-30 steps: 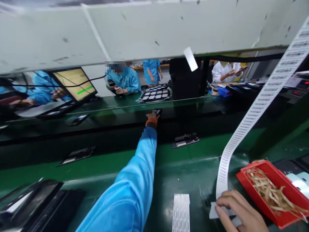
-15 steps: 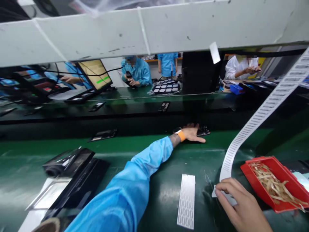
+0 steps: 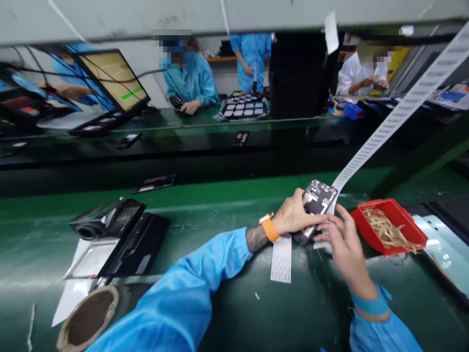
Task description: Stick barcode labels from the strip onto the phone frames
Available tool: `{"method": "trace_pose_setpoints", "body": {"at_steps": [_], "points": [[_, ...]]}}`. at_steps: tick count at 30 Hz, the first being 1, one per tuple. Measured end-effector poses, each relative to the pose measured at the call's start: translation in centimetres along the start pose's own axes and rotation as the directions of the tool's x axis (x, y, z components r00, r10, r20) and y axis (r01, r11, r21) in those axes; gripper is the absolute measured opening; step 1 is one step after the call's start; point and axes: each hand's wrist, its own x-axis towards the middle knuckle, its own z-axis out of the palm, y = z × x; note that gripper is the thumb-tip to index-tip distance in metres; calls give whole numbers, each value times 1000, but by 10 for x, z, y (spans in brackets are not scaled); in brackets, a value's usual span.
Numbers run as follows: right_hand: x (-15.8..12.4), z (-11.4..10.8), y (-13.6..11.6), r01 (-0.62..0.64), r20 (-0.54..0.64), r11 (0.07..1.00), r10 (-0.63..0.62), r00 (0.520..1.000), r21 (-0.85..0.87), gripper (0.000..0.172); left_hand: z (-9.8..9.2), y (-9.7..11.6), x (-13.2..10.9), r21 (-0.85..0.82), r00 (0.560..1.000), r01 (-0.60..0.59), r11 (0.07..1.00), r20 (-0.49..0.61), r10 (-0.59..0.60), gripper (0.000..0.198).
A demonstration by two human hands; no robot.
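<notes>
An opened phone (image 3: 320, 199), its circuit board and inner parts facing up, is tilted above the bench. My left hand (image 3: 291, 215), with an orange watch band on its wrist, grips the phone from the left, thumb across its lower part. My right hand (image 3: 342, 239) is at the phone's lower right edge, its fingers bent and apart, the fingertips close to my left thumb; whether they touch the phone is unclear. A long strip of printed labels (image 3: 388, 124) hangs down from the upper right and passes behind the phone. Below lies a label sheet (image 3: 281, 264), partly covered by my left wrist.
A red bin (image 3: 372, 239) holding tan strips stands right of my hands, beside a pale glossy panel (image 3: 439, 244). Left are a black device (image 3: 110, 220) and a round brown container (image 3: 90, 315). Another phone part (image 3: 156, 183) lies farther back. Co-workers sit and stand across the bench.
My left hand has taken hold of the phone at the back and drawn it nearer. My right hand has left the strip's lower end and moved up to the phone. The view has tilted down.
</notes>
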Motion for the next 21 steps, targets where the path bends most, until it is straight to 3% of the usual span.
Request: {"method": "trace_pose_setpoints", "body": {"at_steps": [2,5,7,8,12,16,18,21], "points": [[-3,7,1,-27,57,1000,27,998,6,50,10,-4,-34,-132,997,10,991,74,0,82],[-4,10,6,-66,66,996,70,995,-53,44,11,-17,-58,-417,938,-30,908,302,169,99],[-3,8,8,-99,86,995,101,991,-29,44,7,-27,-64,-579,900,-42,814,333,283,101],[-3,8,9,-115,103,993,115,988,-1,44,7,-31,-65,-621,904,-46,782,307,297,99],[-1,11,3,-194,123,981,190,974,24,36,13,-32,-68,-637,968,-39,770,168,188,74],[-5,13,-5,-89,43,964,103,994,-250,47,26,-25,-66,-627,992,70,776,125,12,32],[-9,11,-9,-7,57,934,29,998,-358,47,30,-24,-63,-703,991,134,699,115,-74,32],[-12,9,-15,127,52,907,-116,992,-403,31,30,-26,-60,-842,984,160,515,92,-154,38]]}}
